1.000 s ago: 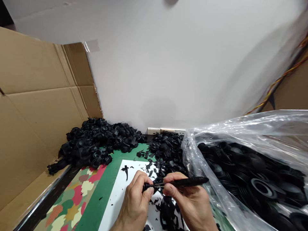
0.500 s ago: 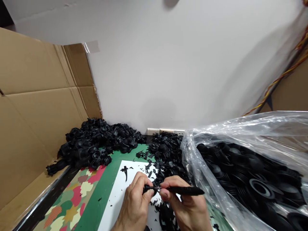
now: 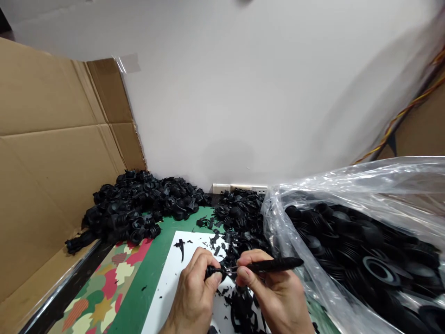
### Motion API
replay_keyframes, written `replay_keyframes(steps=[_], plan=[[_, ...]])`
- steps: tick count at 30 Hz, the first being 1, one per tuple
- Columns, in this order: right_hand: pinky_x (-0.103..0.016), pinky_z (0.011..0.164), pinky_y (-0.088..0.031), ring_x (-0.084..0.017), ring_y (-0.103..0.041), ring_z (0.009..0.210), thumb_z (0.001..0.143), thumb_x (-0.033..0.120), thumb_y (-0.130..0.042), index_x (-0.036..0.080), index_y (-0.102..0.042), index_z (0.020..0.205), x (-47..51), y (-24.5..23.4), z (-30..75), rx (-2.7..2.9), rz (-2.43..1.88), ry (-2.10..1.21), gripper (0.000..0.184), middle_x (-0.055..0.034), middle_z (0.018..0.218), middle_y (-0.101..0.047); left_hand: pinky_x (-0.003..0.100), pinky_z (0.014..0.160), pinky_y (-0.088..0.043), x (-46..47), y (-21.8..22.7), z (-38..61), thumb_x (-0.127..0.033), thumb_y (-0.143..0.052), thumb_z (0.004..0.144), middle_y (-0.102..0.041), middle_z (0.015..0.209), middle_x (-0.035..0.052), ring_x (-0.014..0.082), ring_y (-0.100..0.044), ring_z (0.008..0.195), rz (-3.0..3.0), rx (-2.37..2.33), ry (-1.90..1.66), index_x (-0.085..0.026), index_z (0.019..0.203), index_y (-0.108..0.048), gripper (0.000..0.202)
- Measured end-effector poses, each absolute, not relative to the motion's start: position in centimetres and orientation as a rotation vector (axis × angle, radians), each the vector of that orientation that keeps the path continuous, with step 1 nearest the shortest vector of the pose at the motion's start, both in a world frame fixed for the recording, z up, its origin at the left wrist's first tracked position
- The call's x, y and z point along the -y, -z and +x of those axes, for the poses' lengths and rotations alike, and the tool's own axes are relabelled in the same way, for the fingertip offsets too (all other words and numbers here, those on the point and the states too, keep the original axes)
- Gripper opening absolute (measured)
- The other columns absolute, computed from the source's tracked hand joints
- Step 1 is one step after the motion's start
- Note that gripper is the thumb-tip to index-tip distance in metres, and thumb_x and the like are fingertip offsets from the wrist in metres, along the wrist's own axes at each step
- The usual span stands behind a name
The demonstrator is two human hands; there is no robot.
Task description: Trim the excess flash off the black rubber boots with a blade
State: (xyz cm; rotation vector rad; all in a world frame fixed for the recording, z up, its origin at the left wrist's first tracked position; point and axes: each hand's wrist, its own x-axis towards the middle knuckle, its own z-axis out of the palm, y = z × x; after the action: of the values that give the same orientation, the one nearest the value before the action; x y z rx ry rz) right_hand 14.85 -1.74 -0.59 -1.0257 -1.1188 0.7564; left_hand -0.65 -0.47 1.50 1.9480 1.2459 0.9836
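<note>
My left hand [image 3: 194, 292] is closed in a pinch on a small black rubber part [image 3: 210, 271] over a white sheet [image 3: 167, 287]. My right hand [image 3: 274, 297] grips a slim black-handled knife [image 3: 271, 265], its thin blade touching the part between the two hands. Black rubber trimmings [image 3: 239, 306] lie scattered on the sheet under and between my hands.
A heap of black ribbed rubber parts [image 3: 135, 208] sits at the back left beside a cardboard wall [image 3: 52, 153]. More scraps [image 3: 239, 213] pile by the white wall. A clear plastic bag [image 3: 347, 232] full of black parts fills the right. A green mat [image 3: 153, 264] lies under the sheet.
The knife handle dipped lower, then rose back and tilted up to the right. My left hand stayed pinched on the part. The view shifted slightly.
</note>
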Motion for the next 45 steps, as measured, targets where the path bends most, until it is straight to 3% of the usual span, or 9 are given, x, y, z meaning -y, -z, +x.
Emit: replay_keyframes(steps=[22,30,35,40,45], plan=[[-0.024,0.049,-0.052,-0.016,-0.060,0.056,0.074,0.032,-0.071,0.020,-0.068,0.074,1.8,0.7,14.9,1.216,-0.992,-0.731,0.013,-0.0034,0.070,-0.063,0.031,0.066,-0.039,0.5,-1.6,-0.6,-0.009,-0.044,0.079,-0.051,0.081,0.0012,0.0202,-0.052,0.075,1.986,-1.263,-0.984,-0.023,0.080,-0.048,0.015],[-0.022,0.044,-0.046,-0.014,-0.058,0.051,0.082,0.026,-0.061,0.022,-0.063,0.074,1.5,1.5,14.3,1.349,-0.915,-0.440,0.010,-0.0011,0.065,-0.060,0.030,0.065,-0.039,0.9,-1.3,-0.5,-0.011,-0.043,0.082,-0.051,0.081,0.0011,0.0193,-0.052,0.074,2.002,-1.254,-0.953,-0.023,0.079,-0.047,0.013],[-0.026,0.054,-0.051,-0.017,-0.063,0.061,0.081,0.020,-0.060,0.022,-0.062,0.074,0.9,0.5,16.4,1.390,-1.042,-0.150,0.007,-0.0039,0.070,-0.065,0.029,0.066,-0.039,0.7,-1.3,-0.5,-0.014,-0.046,0.083,-0.050,0.080,0.0009,0.0190,-0.050,0.074,1.961,-1.131,-1.044,-0.023,0.078,-0.048,0.010],[-0.027,0.044,-0.048,-0.016,-0.058,0.044,0.077,0.038,-0.064,0.019,-0.065,0.078,0.5,0.5,18.0,1.072,-1.279,-0.469,0.019,0.0007,0.052,-0.061,0.029,0.066,-0.040,0.3,-1.6,-0.6,-0.013,-0.049,0.080,-0.051,0.079,0.0011,0.0188,-0.050,0.074,1.832,-1.178,-1.079,-0.022,0.077,-0.051,0.010],[-0.027,0.046,-0.048,-0.017,-0.059,0.045,0.075,0.040,-0.066,0.017,-0.065,0.080,0.5,0.9,17.0,1.029,-1.153,-0.725,0.024,0.0010,0.048,-0.061,0.030,0.067,-0.041,0.3,-1.6,-0.6,-0.013,-0.051,0.078,-0.054,0.081,0.0022,0.0201,-0.052,0.076,1.805,-1.179,-1.123,-0.022,0.079,-0.056,0.010]])
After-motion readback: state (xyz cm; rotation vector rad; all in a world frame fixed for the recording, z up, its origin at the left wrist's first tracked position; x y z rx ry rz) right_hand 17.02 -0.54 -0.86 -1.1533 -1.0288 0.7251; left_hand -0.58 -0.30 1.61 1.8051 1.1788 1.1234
